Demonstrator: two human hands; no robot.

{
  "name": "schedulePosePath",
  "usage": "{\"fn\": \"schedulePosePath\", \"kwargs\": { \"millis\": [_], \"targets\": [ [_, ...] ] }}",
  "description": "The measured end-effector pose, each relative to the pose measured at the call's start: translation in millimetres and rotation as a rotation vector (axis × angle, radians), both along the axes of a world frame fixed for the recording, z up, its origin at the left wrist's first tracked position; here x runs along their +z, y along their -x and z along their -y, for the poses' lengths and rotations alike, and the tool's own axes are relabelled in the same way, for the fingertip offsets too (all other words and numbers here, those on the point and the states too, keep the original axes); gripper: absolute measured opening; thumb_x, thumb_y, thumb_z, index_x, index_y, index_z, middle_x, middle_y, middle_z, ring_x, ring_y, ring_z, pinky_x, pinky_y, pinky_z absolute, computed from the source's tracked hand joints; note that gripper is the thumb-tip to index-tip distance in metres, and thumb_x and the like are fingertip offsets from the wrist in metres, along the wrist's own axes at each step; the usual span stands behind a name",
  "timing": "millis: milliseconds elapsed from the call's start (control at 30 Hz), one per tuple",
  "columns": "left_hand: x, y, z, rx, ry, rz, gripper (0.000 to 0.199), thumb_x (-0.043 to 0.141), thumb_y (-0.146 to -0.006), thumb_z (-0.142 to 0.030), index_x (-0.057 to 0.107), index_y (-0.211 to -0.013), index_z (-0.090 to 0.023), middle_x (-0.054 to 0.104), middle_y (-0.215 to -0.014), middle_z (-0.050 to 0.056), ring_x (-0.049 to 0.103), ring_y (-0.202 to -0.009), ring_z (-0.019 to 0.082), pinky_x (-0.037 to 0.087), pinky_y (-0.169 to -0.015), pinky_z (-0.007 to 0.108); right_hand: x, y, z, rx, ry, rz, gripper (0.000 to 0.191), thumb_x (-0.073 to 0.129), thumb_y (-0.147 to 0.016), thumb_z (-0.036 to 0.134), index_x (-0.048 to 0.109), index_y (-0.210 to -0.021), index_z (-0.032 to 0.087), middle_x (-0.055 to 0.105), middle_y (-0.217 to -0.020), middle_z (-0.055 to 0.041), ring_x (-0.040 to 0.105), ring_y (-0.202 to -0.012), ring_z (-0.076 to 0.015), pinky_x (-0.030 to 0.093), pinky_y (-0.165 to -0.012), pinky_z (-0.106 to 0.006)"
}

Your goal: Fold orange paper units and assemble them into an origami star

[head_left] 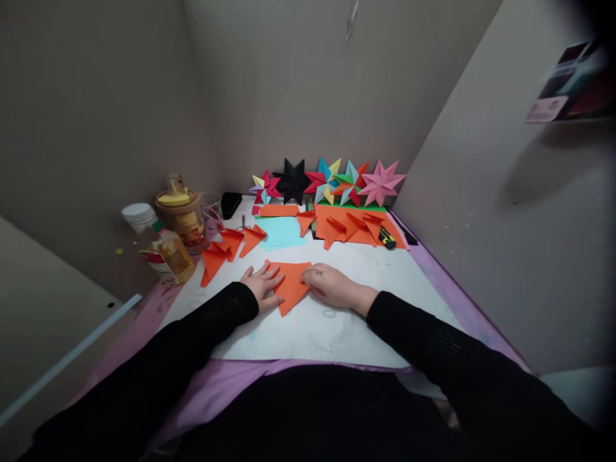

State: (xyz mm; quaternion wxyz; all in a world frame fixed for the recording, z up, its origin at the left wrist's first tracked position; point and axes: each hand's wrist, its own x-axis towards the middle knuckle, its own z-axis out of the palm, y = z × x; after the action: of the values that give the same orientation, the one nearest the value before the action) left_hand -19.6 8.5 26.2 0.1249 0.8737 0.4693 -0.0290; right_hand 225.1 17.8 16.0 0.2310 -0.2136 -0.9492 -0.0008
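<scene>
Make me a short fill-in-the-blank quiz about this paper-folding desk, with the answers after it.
1. Both hands, the left hand and the right hand, press flat on a folded paper coloured ____.
2. The star second from the left in the row at the wall is ____.
3. The flat sheet behind the hands is light ____.

Answers: orange; black; blue

both arms reach forward in black sleeves, wrists low. the left hand (262, 285) lies flat, palm down, fingers spread and pointing inward — the right hand (332, 285) also rests palm down, fingers loosely curled toward the left's fingertips.
</scene>
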Motion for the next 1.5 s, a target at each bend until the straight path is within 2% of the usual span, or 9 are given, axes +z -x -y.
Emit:
{"fn": "schedulePosePath", "kwargs": {
  "millis": [133,233,367,500,633,800,933,1167,1500],
  "targets": [
    [-1.5,-0.5,-7.2,0.001,-0.024,0.025,0.067,0.045,-0.080,-0.055,0.031,-0.138,-0.025,0.023,-0.147,0.009,0.012,-0.137,0.032,0.015,-0.101,0.064,-2.8,-0.4,-12.6,0.064,-0.081,0.091,0.023,0.041,-0.090,0.018,0.062,-0.099,0.020,0.065,-0.088,-0.0070,0.057,-0.088,-0.0180,0.043,-0.082,-0.035],
    [-6.0,0.6,-10.3,-0.036,-0.102,0.070,0.057,0.049,-0.081,-0.050,0.042,-0.132,-0.025,0.031,-0.144,0.009,0.017,-0.136,0.031,0.014,-0.103,0.062,-2.4,-0.3,-12.0,0.076,-0.103,0.132,0.025,0.040,-0.091,0.021,0.064,-0.099,0.023,0.065,-0.088,-0.0068,0.056,-0.089,-0.0193,0.042,-0.082,-0.037],
    [-10.8,2.7,-7.0,-0.136,-0.056,0.154,0.040,0.047,-0.084,-0.038,0.053,-0.122,-0.026,0.046,-0.135,0.008,0.033,-0.131,0.024,0.023,-0.104,0.052,-1.8,-1.8,-7.7,0.049,0.100,-0.019,0.022,0.044,-0.090,0.023,0.065,-0.097,0.022,0.065,-0.088,-0.0073,0.057,-0.086,-0.0176,0.045,-0.079,-0.033],
    [-4.8,1.7,-1.7,-0.097,0.052,0.131,0.056,0.054,-0.078,-0.040,0.043,-0.131,-0.025,0.036,-0.142,0.009,0.026,-0.133,0.028,0.020,-0.102,0.059,-0.5,0.2,-12.6,-0.027,0.386,-0.162,0.013,0.053,-0.086,0.024,0.065,-0.085,0.018,0.064,-0.083,-0.0054,0.057,-0.083,-0.0163,0.046,-0.078,-0.030],
    [2.3,0.2,0.9,-0.083,0.111,0.085,0.068,0.057,-0.074,-0.042,0.033,-0.136,-0.025,0.026,-0.146,0.008,0.019,-0.136,0.029,0.014,-0.103,0.061,0.6,9.2,-23.9,-0.112,0.500,-0.177,0.009,0.056,-0.083,0.022,0.063,-0.077,0.018,0.061,-0.077,-0.0028,0.055,-0.081,-0.0155,0.045,-0.077,-0.028],
    [-4.5,-2.4,2.8,-0.081,0.070,0.094,0.073,0.053,-0.076,-0.049,0.030,-0.138,-0.019,0.025,-0.146,0.010,0.015,-0.137,0.029,0.017,-0.105,0.057,0.3,23.4,-37.3,-0.257,0.498,-0.148,0.005,0.060,-0.076,0.018,0.062,-0.072,0.016,0.058,-0.076,-0.0021,0.053,-0.076,-0.0153,0.042,-0.074,-0.028],
    [-17.2,-7.0,1.8,-0.044,-0.069,0.160,0.072,0.054,-0.074,-0.056,0.043,-0.132,-0.014,0.038,-0.139,0.015,0.028,-0.132,0.032,0.029,-0.104,0.049,1.3,31.8,-47.0,-0.322,0.468,-0.092,0.006,0.060,-0.075,0.016,0.063,-0.070,0.016,0.057,-0.076,-0.0031,0.052,-0.080,-0.0164,0.040,-0.076,-0.028],
    [-23.2,-11.4,-4.5,-0.061,-0.222,0.337,0.021,0.053,-0.083,-0.031,0.070,-0.091,-0.021,0.068,-0.103,0.006,0.060,-0.095,0.020,0.043,-0.092,0.035,6.8,48.0,-51.2,-0.385,0.430,0.055,0.007,0.058,-0.077,0.019,0.062,-0.071,0.017,0.056,-0.081,-0.0051,0.048,-0.084,-0.0187,0.038,-0.075,-0.028],
    [-21.4,-16.0,1.3,-0.020,-0.249,0.245,0.032,0.050,-0.082,-0.021,0.058,-0.114,-0.019,0.064,-0.091,0.007,0.055,-0.087,0.021,0.044,-0.083,0.034,-0.1,53.1,-54.6,-0.377,0.398,0.090,0.011,0.056,-0.078,0.023,0.062,-0.073,0.017,0.055,-0.085,-0.0064,0.044,-0.083,-0.0199,0.037,-0.075,-0.031]
  ]
}}
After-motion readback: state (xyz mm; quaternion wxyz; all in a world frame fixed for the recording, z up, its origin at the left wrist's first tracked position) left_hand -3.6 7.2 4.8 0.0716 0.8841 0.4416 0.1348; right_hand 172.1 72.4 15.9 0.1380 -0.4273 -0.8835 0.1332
